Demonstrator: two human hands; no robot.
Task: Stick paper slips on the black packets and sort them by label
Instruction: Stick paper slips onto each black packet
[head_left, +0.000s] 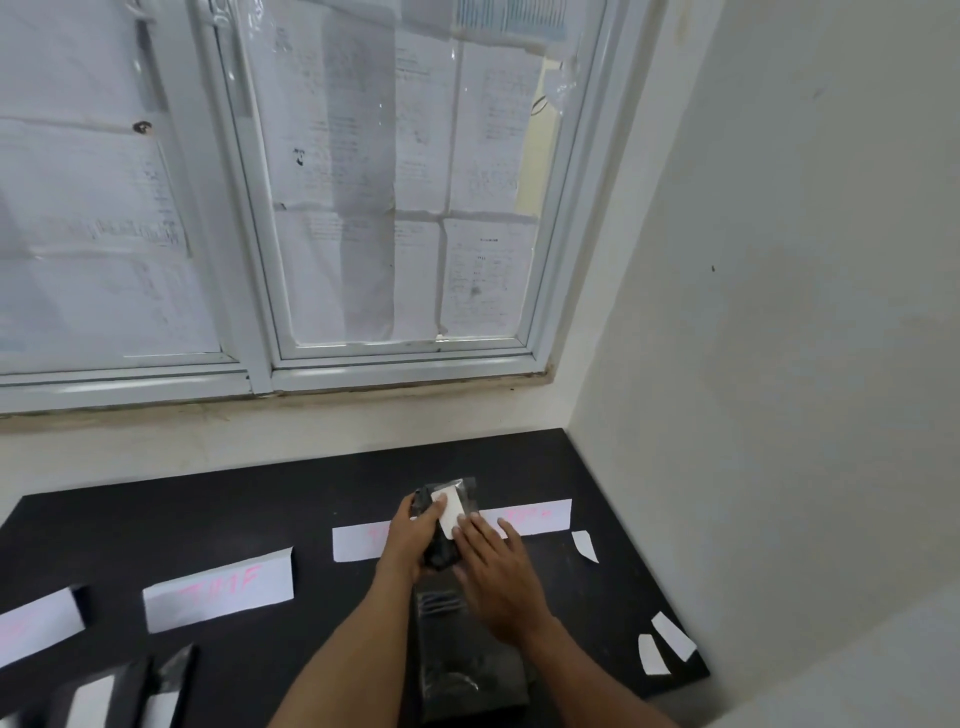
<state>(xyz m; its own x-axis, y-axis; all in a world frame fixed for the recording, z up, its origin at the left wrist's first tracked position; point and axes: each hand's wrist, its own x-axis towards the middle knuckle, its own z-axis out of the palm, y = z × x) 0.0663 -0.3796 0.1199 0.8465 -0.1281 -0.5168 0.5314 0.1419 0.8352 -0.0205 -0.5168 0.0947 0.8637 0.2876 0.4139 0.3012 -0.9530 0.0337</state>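
Observation:
A black packet (445, 551) is held above the black table (208, 514), a white paper slip (451, 506) on its face. My left hand (413, 532) grips the packet from the left, thumb on the slip's upper edge. My right hand (493, 566) lies flat with straight fingers, fingertips pressing the slip's lower right edge. Below the hands lies a pile of black packets (467, 660). Loose slips lie at the right: one slip (585, 545) near the labels, two slips (665, 644) by the table's edge.
Long white label strips with pink writing lie in a row: one strip (221, 592) at the left, another strip (358, 543) in the middle, a third strip (535, 515) at the right, a fourth strip (36, 623) at the far left. Labelled packets (130, 696) sit bottom left. A wall stands close on the right.

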